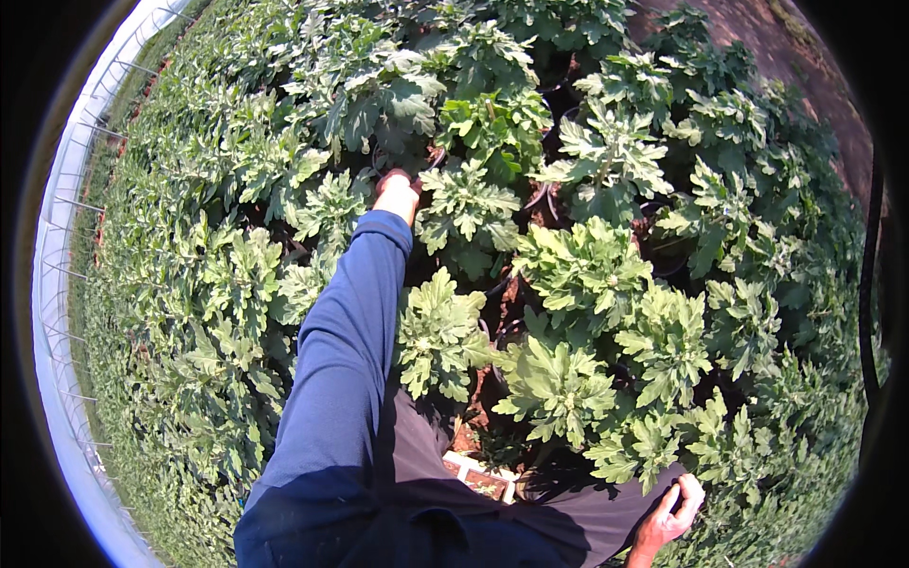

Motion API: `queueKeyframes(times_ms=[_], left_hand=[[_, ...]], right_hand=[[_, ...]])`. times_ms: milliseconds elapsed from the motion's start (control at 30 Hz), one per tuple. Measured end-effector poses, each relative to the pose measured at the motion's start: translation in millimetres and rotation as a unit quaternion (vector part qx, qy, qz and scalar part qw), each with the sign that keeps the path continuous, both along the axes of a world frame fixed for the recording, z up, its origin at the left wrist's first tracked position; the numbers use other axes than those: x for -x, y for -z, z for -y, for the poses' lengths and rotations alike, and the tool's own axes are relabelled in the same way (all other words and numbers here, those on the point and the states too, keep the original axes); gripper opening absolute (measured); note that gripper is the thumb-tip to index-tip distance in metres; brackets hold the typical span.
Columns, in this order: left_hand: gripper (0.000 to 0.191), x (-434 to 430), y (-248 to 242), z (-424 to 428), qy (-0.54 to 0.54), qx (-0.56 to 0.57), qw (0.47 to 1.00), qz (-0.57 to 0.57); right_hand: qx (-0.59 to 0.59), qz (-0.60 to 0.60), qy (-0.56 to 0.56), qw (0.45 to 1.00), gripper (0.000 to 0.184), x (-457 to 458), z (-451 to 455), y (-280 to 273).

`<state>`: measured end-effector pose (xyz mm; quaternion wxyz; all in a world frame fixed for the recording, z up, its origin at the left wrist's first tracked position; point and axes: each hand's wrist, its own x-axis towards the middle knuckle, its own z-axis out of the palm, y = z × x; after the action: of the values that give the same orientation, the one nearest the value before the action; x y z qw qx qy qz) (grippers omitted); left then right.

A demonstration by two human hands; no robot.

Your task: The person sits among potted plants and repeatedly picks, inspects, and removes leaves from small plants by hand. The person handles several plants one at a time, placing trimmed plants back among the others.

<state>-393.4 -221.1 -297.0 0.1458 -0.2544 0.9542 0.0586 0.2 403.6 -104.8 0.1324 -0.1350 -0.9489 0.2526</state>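
My left hand (398, 186) reaches forward among leafy green potted plants, chrysanthemum-like in leaf; its fingers go down into shade between the foliage, and what they touch is hidden. A leafy plant (469, 202) stands just right of that hand, and the rim of a pot (438, 157) shows near it. My right hand (671, 517) is at the lower right, by my knee, with its fingers curled; whether anything is in them cannot be told. Beside it stands another leafy plant (643, 444).
Dense rows of the same plants surround my legs. Reddish soil (511, 295) and dark pot rims show in the gaps. A white-edged tray (490, 479) lies between my legs. A bare dirt path (774, 57) runs at the upper right, a pale greenhouse wall (60, 213) at the left.
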Motion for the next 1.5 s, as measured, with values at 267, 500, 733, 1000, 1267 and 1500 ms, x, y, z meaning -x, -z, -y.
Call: queueKeyframes(times_ms=[267,500,733,1000,1267,1500], left_hand=[[0.044,-6,18,-4,0.035,0.021,0.999,0.005],[0.04,-3,38,1,0.061,0.005,0.998,0.023],[0.037,-9,43,0,0.07,-0.018,0.997,0.024],[0.034,-28,43,-19,0.111,-0.066,0.992,0.013],[0.031,-68,56,-52,0.171,-0.13,0.976,0.021],[0.029,-91,62,-56,0.183,-0.14,0.973,0.024]], right_hand=[[-0.01,0.017,-0.002,1.0,0.014,8,2,-2],[-0.03,0.03,-0.011,0.999,0.014,14,2,-3],[-0.015,0.028,-0.015,0.999,0.013,17,3,-3],[-0.008,0.026,-0.015,1.0,0.013,20,16,-8],[0.003,0.003,-0.003,1.0,0.017,11,17,-12],[-0.003,-0.003,-0.003,1.0,0.012,5,20,-14]])
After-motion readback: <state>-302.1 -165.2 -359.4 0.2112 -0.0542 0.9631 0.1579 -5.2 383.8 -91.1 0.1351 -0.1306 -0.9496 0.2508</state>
